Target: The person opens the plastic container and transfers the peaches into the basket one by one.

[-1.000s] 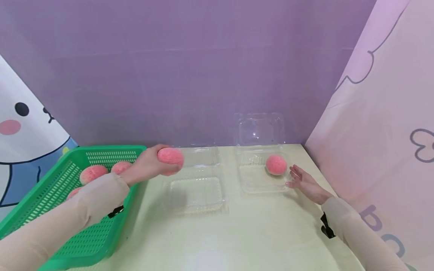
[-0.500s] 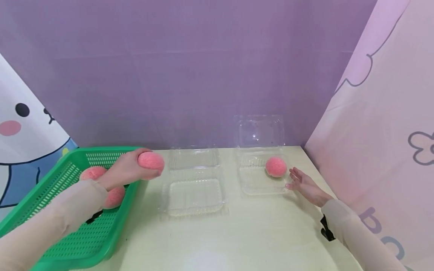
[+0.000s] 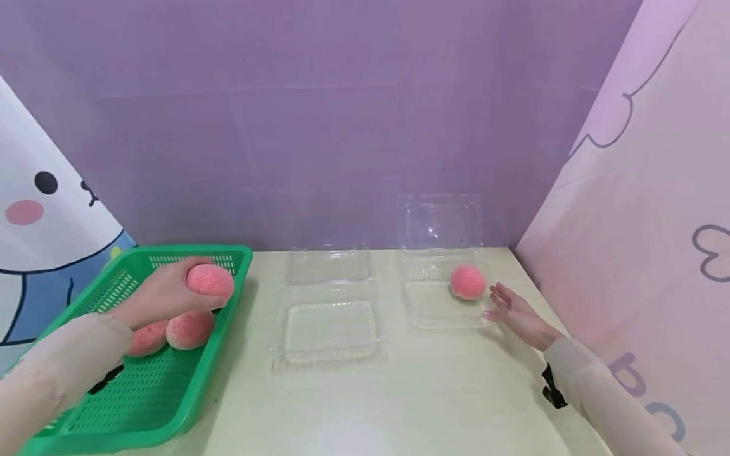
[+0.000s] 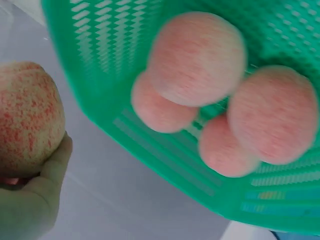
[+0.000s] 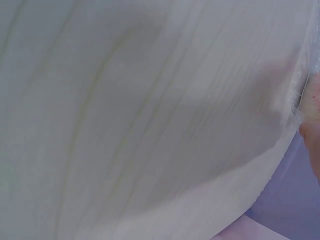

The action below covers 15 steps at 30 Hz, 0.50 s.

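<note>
My left hand grips a fuzzy pink peach above the right side of a green basket. In the left wrist view, that peach appears at the left edge, with several more peaches inside the basket. On the right, another peach sits in a clear plastic clamshell box whose lid stands raised. My right hand has its fingers extended beside that box's right edge, its thumb near the front right corner. The right wrist view shows only part of this hand.
A second clear clamshell box lies unfolded in the middle of the pale table, holding nothing. A purple backdrop rises behind the table, and a patterned panel stands along the right side.
My left hand has carried the peach leftward, from above the middle clamshell box to over the basket, uncovering more peaches there. The right hand has stayed in place.
</note>
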Each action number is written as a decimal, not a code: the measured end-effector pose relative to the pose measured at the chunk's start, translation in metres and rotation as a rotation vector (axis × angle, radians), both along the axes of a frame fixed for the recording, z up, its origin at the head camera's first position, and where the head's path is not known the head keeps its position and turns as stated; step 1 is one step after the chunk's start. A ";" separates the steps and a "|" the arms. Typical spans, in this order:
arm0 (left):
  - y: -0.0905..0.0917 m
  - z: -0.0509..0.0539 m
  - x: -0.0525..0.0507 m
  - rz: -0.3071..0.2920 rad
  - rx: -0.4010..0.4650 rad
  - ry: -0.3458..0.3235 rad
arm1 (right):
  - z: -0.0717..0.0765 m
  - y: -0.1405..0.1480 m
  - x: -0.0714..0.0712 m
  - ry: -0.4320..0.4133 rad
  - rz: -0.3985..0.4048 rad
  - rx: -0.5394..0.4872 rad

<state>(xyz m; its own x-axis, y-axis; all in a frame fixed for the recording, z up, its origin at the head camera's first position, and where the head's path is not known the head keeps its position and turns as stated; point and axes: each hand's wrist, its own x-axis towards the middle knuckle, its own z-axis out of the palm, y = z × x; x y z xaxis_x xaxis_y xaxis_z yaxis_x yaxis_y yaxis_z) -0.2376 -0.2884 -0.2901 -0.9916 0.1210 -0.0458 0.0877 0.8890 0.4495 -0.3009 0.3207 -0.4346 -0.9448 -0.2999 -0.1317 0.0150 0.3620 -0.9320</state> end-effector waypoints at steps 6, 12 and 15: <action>-0.022 -0.008 0.006 -0.022 -0.040 -0.011 | -0.004 -0.001 -0.003 0.000 0.001 -0.001; -0.039 -0.014 0.012 -0.028 -0.067 -0.021 | -0.003 0.000 -0.004 -0.004 0.005 -0.005; -0.046 -0.018 0.014 -0.033 -0.079 -0.023 | -0.003 0.001 -0.004 -0.007 0.004 -0.003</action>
<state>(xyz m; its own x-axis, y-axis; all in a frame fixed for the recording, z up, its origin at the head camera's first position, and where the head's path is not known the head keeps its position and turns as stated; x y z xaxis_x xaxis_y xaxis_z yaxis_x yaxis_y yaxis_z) -0.2231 -0.3342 -0.3081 -0.9857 0.1487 -0.0795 0.1079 0.9185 0.3804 -0.3046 0.3214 -0.4371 -0.9427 -0.3039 -0.1377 0.0205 0.3593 -0.9330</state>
